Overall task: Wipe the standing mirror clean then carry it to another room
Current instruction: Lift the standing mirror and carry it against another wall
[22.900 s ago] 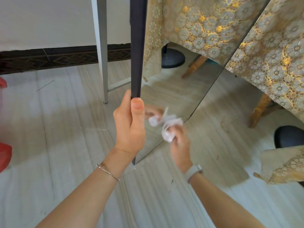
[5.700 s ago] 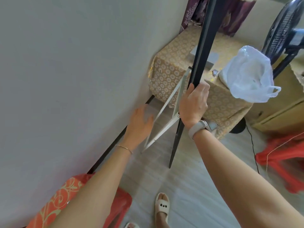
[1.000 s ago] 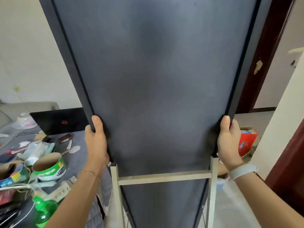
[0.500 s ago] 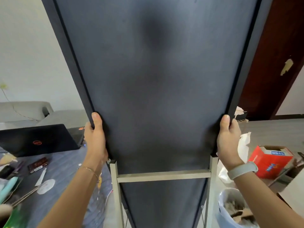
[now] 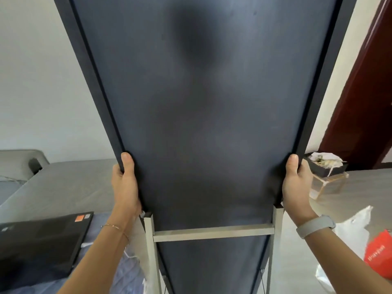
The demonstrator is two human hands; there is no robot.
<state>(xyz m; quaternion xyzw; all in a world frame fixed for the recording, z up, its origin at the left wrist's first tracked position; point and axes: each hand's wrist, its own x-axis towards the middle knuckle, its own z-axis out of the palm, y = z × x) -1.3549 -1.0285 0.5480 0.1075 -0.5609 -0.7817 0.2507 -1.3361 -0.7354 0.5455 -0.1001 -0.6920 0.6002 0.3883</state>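
- Standing mirror (image 5: 203,124): dark matte back panel faces the camera, upright and close, filling the centre of view; dark frame down both long edges; pale metal stand (image 5: 212,232) with a crossbar across the lower back.
- Left hand (image 5: 125,185): clasps the mirror's left frame edge, thumb laid up the back, fingers wrapped round to the hidden front. Thin bracelet on the wrist.
- Right hand (image 5: 297,185): clasps the right frame edge the same way; pale wristband (image 5: 314,227) below it.
- Left side: closed black laptop (image 5: 40,247) on a grey bed (image 5: 70,183); white wall behind.
- Right side: dark box (image 5: 326,166) on a clear stand, white plastic bag (image 5: 352,225), red carton (image 5: 379,251), blurred.
- Far right: dark red door frame (image 5: 364,92); pale floor (image 5: 297,268). Mirror blocks everything ahead.
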